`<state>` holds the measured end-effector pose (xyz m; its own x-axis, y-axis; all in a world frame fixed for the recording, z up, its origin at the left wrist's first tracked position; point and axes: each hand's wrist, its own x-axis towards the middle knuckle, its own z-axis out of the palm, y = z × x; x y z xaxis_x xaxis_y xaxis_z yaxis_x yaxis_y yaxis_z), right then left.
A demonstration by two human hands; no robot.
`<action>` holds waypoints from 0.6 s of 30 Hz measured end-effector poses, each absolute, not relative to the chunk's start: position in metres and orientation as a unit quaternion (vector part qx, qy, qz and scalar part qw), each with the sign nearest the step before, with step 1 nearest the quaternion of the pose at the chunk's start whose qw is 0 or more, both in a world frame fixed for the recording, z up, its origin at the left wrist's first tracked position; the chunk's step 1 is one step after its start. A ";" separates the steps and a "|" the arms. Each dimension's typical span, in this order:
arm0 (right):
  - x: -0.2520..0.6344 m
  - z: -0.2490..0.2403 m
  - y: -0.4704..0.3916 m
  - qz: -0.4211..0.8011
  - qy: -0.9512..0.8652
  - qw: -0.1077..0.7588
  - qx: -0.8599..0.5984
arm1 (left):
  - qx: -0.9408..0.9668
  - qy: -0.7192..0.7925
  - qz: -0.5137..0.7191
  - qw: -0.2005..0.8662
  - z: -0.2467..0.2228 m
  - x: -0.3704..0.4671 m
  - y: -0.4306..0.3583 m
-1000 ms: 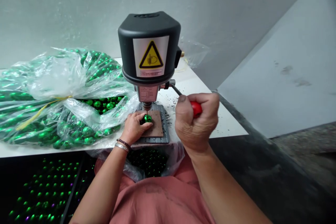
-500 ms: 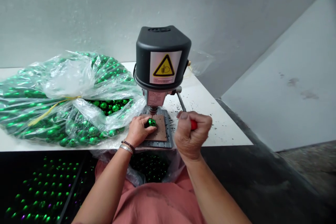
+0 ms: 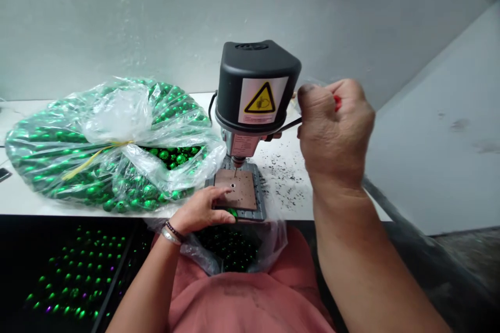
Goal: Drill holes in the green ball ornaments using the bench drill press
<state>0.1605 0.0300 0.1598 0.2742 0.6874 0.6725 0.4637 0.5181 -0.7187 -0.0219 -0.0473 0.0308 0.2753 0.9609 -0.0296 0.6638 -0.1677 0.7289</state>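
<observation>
The black drill press [image 3: 258, 88] stands on the table with its bit above a brown board [image 3: 246, 195]. My right hand [image 3: 338, 130] is closed around the red knob of the press's feed lever [image 3: 291, 125], raised at the right of the motor housing. My left hand [image 3: 205, 208] lies low at the board's front left, its thumb and fingers apart. A shiny green ball [image 3: 233, 213], smeared and partly covered, shows by the thumb at the front edge of the press base [image 3: 260, 213]. Below the table edge, an open plastic bag [image 3: 273, 242] in my lap holds dark green balls.
A large clear plastic bag [image 3: 117, 114] full of green balls, tied with yellow string and torn open at one side, fills the table's left. Dark shavings [image 3: 287, 182] litter the white table [image 3: 299, 208] right of the press. More green balls [image 3: 78, 270] show below left.
My right hand has swung the lever up and the bit has risen. My left hand has drawn the green ball from under the bit toward the front edge, fingers spreading. The view has shifted slightly.
</observation>
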 end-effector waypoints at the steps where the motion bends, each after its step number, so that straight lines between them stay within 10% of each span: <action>1: 0.160 0.158 0.030 0.088 -0.594 0.639 -0.480 | 0.719 0.567 0.247 0.316 0.035 -0.026 -0.050; 8: 0.159 0.154 0.028 0.083 -0.586 0.657 -0.466 | 0.536 0.758 0.371 -0.001 0.036 -0.080 0.000; 18: 0.160 0.147 0.019 0.071 -0.586 0.668 -0.452 | 0.669 0.730 0.065 0.124 0.011 -0.093 0.029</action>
<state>0.1600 0.0190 0.1469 0.3022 0.6251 0.7196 0.4360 0.5807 -0.6875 -0.0925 0.0287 0.0106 -0.0752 0.9928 -0.0936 0.9605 0.0974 0.2608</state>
